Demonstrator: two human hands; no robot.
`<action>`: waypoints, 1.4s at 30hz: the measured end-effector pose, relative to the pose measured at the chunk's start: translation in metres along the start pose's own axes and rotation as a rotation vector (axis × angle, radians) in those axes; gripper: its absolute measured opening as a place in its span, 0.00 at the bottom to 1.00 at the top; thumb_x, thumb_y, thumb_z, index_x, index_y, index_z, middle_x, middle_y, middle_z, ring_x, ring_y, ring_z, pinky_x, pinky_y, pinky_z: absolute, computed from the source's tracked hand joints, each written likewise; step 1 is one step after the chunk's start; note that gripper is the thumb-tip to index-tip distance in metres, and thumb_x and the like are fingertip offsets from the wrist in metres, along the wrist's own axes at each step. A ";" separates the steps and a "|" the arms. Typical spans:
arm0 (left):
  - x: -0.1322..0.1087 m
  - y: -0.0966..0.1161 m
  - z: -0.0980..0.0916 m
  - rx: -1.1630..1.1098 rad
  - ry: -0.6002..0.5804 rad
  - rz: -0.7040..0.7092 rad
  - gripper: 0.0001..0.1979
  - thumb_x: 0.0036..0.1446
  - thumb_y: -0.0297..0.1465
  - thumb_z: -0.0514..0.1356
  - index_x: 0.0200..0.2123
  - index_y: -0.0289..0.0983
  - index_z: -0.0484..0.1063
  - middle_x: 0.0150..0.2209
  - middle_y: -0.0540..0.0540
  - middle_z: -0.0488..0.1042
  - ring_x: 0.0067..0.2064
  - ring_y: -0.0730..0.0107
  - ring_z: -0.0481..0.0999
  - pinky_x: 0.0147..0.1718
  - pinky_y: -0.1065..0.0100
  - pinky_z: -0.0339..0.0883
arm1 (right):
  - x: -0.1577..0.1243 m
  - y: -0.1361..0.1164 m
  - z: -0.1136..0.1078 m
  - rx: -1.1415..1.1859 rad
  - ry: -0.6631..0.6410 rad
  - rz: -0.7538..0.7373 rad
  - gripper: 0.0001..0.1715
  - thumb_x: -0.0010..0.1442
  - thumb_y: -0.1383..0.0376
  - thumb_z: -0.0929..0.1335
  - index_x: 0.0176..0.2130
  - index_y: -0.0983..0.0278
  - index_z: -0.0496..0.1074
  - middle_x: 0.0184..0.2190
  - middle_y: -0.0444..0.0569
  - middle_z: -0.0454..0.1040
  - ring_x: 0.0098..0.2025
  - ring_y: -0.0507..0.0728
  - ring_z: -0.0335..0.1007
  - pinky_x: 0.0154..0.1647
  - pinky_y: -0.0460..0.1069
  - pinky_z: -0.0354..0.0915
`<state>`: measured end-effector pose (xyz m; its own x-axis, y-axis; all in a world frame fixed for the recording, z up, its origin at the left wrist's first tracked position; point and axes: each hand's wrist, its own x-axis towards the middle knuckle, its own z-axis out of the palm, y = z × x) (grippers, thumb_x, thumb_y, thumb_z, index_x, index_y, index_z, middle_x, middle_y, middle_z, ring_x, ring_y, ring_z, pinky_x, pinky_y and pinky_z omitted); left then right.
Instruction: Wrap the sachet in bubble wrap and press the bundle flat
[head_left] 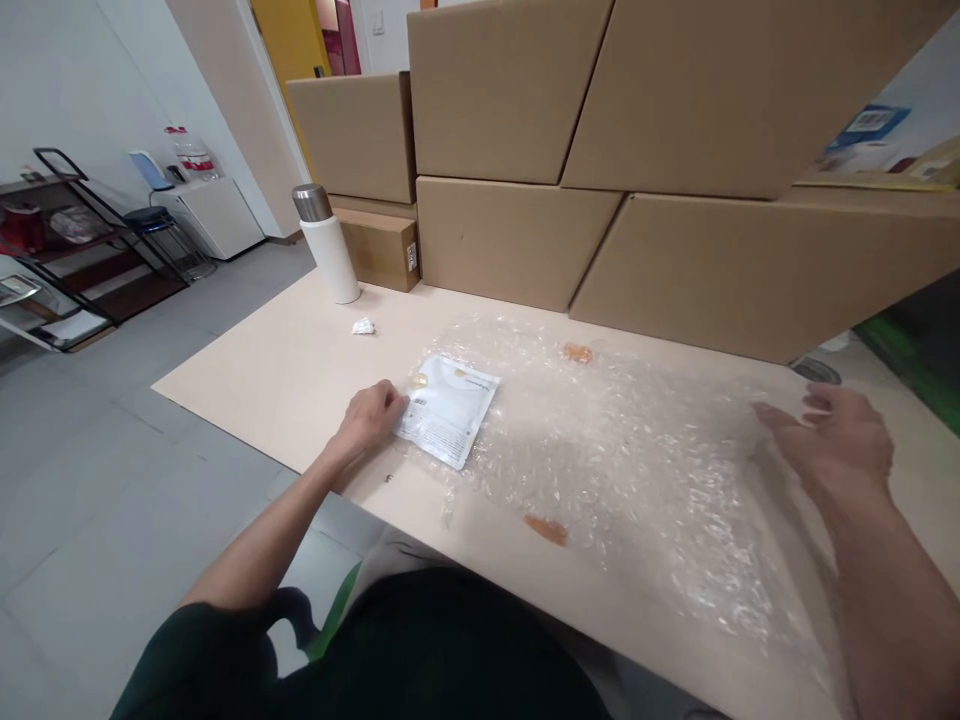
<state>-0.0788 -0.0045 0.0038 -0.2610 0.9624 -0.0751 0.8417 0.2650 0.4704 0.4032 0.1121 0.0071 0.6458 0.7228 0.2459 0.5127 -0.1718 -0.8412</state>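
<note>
White pouch point(450, 408), flat on the left edge of the bubble wrap point(622, 450) on the table point(285, 370): probably light, floppy and slick; left hand point(371, 415) pinches its near-left corner, the likeliest hold; right hand point(832, 445) spread at the wrap's right end.

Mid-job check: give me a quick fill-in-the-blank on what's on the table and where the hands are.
1. The left hand touches the white packet, which lies on ____ wrap.
2. The right hand is at the wrap's ____ end.
3. The white bottle has a ____ cap.
4. The boxes stacked behind are made of ____.
Missing words: bubble; right; silver; cardboard.
</note>
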 end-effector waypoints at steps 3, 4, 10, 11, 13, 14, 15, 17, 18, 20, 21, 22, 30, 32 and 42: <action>-0.009 -0.004 -0.001 -0.035 -0.001 0.011 0.12 0.62 0.39 0.53 0.28 0.40 0.63 0.26 0.50 0.70 0.29 0.67 0.68 0.29 0.67 0.56 | -0.031 -0.042 -0.008 -0.160 -0.150 -0.340 0.19 0.47 0.70 0.75 0.38 0.56 0.71 0.42 0.53 0.74 0.47 0.66 0.73 0.53 0.65 0.64; -0.011 -0.005 -0.001 -0.054 0.003 0.014 0.12 0.61 0.40 0.54 0.28 0.40 0.63 0.26 0.50 0.70 0.29 0.67 0.68 0.29 0.67 0.56 | -0.049 -0.056 -0.007 -0.087 -0.253 -0.419 0.16 0.52 0.67 0.73 0.42 0.55 0.72 0.44 0.52 0.75 0.46 0.65 0.73 0.48 0.64 0.67; -0.024 -0.010 0.004 -0.181 0.055 -0.023 0.10 0.59 0.39 0.57 0.30 0.40 0.65 0.26 0.51 0.71 0.29 0.68 0.69 0.28 0.68 0.58 | -0.179 -0.111 0.044 0.200 -1.064 -0.675 0.15 0.63 0.57 0.68 0.49 0.54 0.75 0.47 0.50 0.77 0.45 0.63 0.73 0.42 0.60 0.71; -0.025 -0.011 0.005 -0.229 0.057 -0.040 0.09 0.58 0.39 0.58 0.33 0.40 0.66 0.27 0.51 0.71 0.28 0.68 0.69 0.27 0.68 0.58 | -0.195 -0.115 0.055 0.147 -1.148 -0.716 0.16 0.64 0.58 0.67 0.50 0.57 0.74 0.48 0.52 0.77 0.48 0.64 0.72 0.45 0.60 0.70; -0.028 -0.013 0.005 -0.408 0.052 -0.088 0.15 0.55 0.39 0.62 0.43 0.39 0.67 0.26 0.53 0.71 0.26 0.70 0.69 0.25 0.70 0.57 | -0.219 -0.118 0.072 0.003 -1.263 -0.819 0.17 0.66 0.61 0.64 0.52 0.65 0.72 0.50 0.58 0.75 0.52 0.65 0.69 0.50 0.60 0.68; -0.029 -0.013 0.005 -0.539 0.042 -0.118 0.21 0.53 0.39 0.64 0.49 0.39 0.66 0.25 0.54 0.71 0.24 0.71 0.69 0.24 0.70 0.58 | -0.227 -0.118 0.077 -0.076 -1.268 -0.863 0.18 0.67 0.61 0.64 0.52 0.68 0.71 0.51 0.60 0.73 0.53 0.66 0.67 0.52 0.60 0.66; -0.030 -0.013 0.004 -0.684 0.025 -0.150 0.28 0.50 0.39 0.67 0.52 0.38 0.64 0.25 0.55 0.70 0.24 0.72 0.69 0.23 0.71 0.58 | -0.232 -0.118 0.081 -0.136 -1.257 -0.898 0.19 0.68 0.61 0.63 0.53 0.70 0.70 0.52 0.62 0.72 0.54 0.66 0.65 0.54 0.61 0.64; -0.032 -0.008 0.000 -0.953 -0.032 -0.201 0.33 0.45 0.38 0.71 0.53 0.34 0.65 0.26 0.53 0.72 0.25 0.73 0.70 0.24 0.71 0.62 | -0.238 -0.115 0.084 -0.172 -1.228 -0.926 0.21 0.69 0.59 0.62 0.55 0.70 0.69 0.54 0.63 0.70 0.54 0.66 0.64 0.56 0.61 0.62; -0.034 -0.004 -0.003 -1.054 -0.057 -0.211 0.33 0.42 0.38 0.72 0.50 0.33 0.67 0.28 0.51 0.73 0.26 0.73 0.71 0.25 0.71 0.63 | -0.238 -0.113 0.084 -0.143 -1.235 -0.917 0.22 0.70 0.58 0.61 0.56 0.70 0.68 0.55 0.62 0.69 0.54 0.66 0.64 0.57 0.61 0.61; -0.038 0.008 -0.007 -1.172 -0.077 -0.180 0.29 0.41 0.37 0.74 0.44 0.32 0.70 0.30 0.49 0.75 0.28 0.73 0.72 0.27 0.72 0.66 | -0.236 -0.108 0.082 -0.025 -1.290 -0.862 0.24 0.70 0.56 0.60 0.56 0.69 0.67 0.56 0.61 0.69 0.56 0.66 0.64 0.58 0.61 0.60; -0.041 0.016 -0.008 -1.198 -0.073 -0.140 0.26 0.42 0.38 0.74 0.43 0.33 0.71 0.31 0.50 0.75 0.28 0.74 0.73 0.28 0.72 0.66 | -0.233 -0.107 0.080 0.044 -1.319 -0.812 0.24 0.70 0.55 0.60 0.57 0.68 0.67 0.57 0.61 0.68 0.57 0.65 0.64 0.59 0.61 0.60; -0.043 0.024 -0.009 -1.209 -0.068 -0.091 0.24 0.46 0.40 0.73 0.43 0.35 0.72 0.32 0.50 0.75 0.29 0.74 0.73 0.29 0.72 0.67 | -0.229 -0.105 0.078 0.111 -1.343 -0.746 0.25 0.69 0.54 0.61 0.57 0.67 0.66 0.59 0.61 0.67 0.59 0.65 0.63 0.60 0.61 0.60; -0.049 0.085 0.022 -0.665 -0.158 0.367 0.30 0.67 0.53 0.47 0.58 0.39 0.70 0.52 0.38 0.68 0.50 0.57 0.71 0.45 0.60 0.70 | -0.198 -0.092 0.055 0.548 -1.414 0.090 0.13 0.59 0.60 0.68 0.43 0.63 0.75 0.35 0.48 0.76 0.35 0.55 0.71 0.38 0.51 0.67; -0.046 0.096 0.032 -0.500 -0.211 0.482 0.28 0.68 0.49 0.46 0.60 0.39 0.69 0.51 0.38 0.66 0.52 0.57 0.69 0.51 0.57 0.67 | -0.189 -0.084 0.046 0.516 -1.359 0.230 0.07 0.54 0.62 0.70 0.35 0.63 0.75 0.28 0.45 0.73 0.28 0.53 0.67 0.32 0.50 0.65; -0.043 0.137 0.063 0.103 -0.212 0.534 0.15 0.66 0.35 0.50 0.52 0.38 0.68 0.48 0.39 0.62 0.45 0.55 0.69 0.38 0.56 0.70 | -0.155 -0.048 0.015 0.126 -0.793 -0.574 0.19 0.65 0.63 0.60 0.52 0.62 0.72 0.51 0.57 0.73 0.53 0.63 0.69 0.55 0.61 0.65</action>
<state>0.0774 -0.0064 0.0157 0.3037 0.9523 -0.0298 0.8748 -0.2664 0.4046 0.2701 0.0179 0.0024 -0.2725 0.9212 0.2776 0.5358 0.3850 -0.7515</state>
